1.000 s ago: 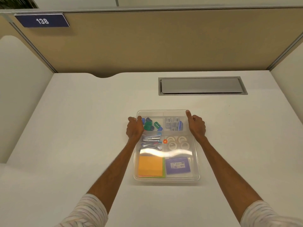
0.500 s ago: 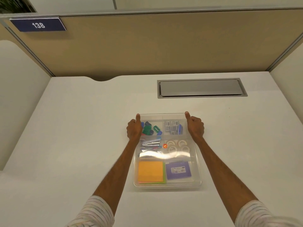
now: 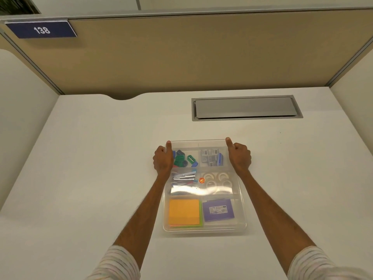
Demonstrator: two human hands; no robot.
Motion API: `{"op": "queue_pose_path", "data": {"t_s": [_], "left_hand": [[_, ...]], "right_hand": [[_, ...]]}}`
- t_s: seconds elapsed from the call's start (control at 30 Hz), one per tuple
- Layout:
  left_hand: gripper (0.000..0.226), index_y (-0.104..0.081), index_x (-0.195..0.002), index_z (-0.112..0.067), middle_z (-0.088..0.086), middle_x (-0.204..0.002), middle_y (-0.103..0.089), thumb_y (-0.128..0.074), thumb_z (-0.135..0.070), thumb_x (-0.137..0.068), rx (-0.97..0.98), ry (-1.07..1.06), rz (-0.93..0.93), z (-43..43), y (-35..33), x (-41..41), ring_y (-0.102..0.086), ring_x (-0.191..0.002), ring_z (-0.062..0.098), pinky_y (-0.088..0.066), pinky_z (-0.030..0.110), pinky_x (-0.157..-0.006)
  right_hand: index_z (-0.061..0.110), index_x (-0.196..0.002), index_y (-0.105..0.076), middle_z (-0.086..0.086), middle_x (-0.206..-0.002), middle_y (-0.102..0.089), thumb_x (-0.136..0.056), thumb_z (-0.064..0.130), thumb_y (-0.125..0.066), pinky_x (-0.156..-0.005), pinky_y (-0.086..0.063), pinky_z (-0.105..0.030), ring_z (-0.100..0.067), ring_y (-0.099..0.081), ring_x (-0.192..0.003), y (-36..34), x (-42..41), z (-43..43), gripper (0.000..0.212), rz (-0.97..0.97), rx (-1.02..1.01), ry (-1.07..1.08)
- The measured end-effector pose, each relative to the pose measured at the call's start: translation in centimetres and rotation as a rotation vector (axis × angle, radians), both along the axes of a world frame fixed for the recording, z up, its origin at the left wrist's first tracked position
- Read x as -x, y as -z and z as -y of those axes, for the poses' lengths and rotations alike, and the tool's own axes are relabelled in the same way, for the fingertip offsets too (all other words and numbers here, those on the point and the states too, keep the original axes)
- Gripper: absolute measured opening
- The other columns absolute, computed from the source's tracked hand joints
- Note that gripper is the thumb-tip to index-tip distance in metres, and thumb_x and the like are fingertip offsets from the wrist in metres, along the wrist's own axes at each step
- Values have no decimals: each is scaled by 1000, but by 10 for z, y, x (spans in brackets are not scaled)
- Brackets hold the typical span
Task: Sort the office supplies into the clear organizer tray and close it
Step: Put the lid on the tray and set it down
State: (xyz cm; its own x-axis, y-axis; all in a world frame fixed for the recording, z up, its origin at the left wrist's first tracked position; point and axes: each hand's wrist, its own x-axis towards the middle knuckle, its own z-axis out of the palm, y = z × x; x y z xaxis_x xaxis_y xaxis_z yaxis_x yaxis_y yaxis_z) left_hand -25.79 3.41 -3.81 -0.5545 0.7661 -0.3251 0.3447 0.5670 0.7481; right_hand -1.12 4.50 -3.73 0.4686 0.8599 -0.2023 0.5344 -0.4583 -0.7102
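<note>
While gripping the clear organizer tray [image 3: 204, 227], in the middle of the desk [image 3: 101, 178], by its far corners with left hand [image 3: 162, 160] and right hand [image 3: 240, 158] curled and thumbs on the lid [image 3: 201, 190], press evenly, then check the near corners.

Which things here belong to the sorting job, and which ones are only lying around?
Job: organizer tray, orange sticky notes, tape rolls, purple box, left hand and right hand gripping its far corners.
Just there: grey cable flap, number sign.
</note>
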Motion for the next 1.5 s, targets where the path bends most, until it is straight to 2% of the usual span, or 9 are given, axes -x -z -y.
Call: {"op": "queue_pose_path", "data": {"t_s": [0.17, 0.4, 0.5, 0.57, 0.67, 0.87, 1.17, 1.33, 1.5], "left_hand": [[48, -41, -115, -8, 10, -109, -60, -50, -50, -93, -19, 111, -114, 9, -8, -6, -63, -96, 27, -53, 39, -86], [50, -42, -134, -9, 11, -130, -48, -54, -38, -94, -200, 208, -173, 21, -7, -6, -53, -117, 27, -47, 34, -94], [62, -27, -147, -10, 13, -150, -34, -48, -40, -97, -184, 350, -295, 32, 1, -5, -36, -136, 30, -35, 46, -112], [64, -18, -151, -11, 9, -158, -22, -40, -42, -99, -223, 436, -391, 48, 5, -8, -21, -145, 25, -21, 44, -117], [67, -11, -153, -11, 6, -161, -10, -22, -47, -97, -219, 574, -506, 62, 11, -9, -5, -149, 20, -12, 39, -121], [69, -5, -152, -8, 9, -161, -5, -19, -46, -96, -181, 607, -548, 60, 12, -9, 0, -149, 21, -7, 41, -123], [72, -2, -152, -10, 8, -161, 0, -22, -50, -97, -216, 621, -561, 64, 7, -9, 5, -149, 20, 4, 40, -122], [70, -3, -152, -15, 7, -161, -4, -9, -55, -95, -260, 585, -542, 93, 3, -14, 2, -149, 19, 5, 40, -121], [67, -7, -153, -14, 6, -161, -7, -15, -49, -97, -201, 634, -539, 100, -4, -17, -3, -149, 18, 2, 42, -121]], "right_hand": [[9, -102, -51, -7, -90, -64, -96, 44, -47, -64, -38, -28, -25, -61, -73, -4, 8, 4, 35, 316, -190, -96], [9, -102, -58, -11, -110, -60, -99, 30, -38, -77, -44, -40, -28, -58, -94, 5, 9, 1, 29, 549, -270, -289], [13, -110, -58, -9, -127, -55, -98, 36, -36, -93, -39, -45, -28, -53, -113, 4, 13, 9, 33, 539, -249, -293], [15, -123, -54, -8, -140, -48, -98, 40, -39, -106, -30, -48, -26, -44, -129, 7, 19, 23, 38, 458, -238, -325], [17, -148, -29, -4, -159, -22, -100, 45, -34, -117, -15, -46, -23, -19, -147, 16, 20, 43, 56, 388, -149, -421], [18, -154, -7, -3, -162, -2, -96, 54, -17, -120, -1, -43, -20, 0, -149, 17, 15, 43, 69, 428, -92, -512], [17, -154, -4, -3, -162, 1, -91, 61, -18, -119, 3, -47, -20, 3, -149, 14, 13, 43, 77, 456, -51, -561], [15, -151, -21, -5, -160, -17, -94, 56, -28, -119, -2, -44, -22, -14, -148, 8, 8, 66, 70, 375, -162, -522], [13, -146, -29, -9, -155, -29, -96, 50, -35, -119, -15, -46, -26, -26, -144, 0, 0, 86, 63, 328, -189, -475]]}}
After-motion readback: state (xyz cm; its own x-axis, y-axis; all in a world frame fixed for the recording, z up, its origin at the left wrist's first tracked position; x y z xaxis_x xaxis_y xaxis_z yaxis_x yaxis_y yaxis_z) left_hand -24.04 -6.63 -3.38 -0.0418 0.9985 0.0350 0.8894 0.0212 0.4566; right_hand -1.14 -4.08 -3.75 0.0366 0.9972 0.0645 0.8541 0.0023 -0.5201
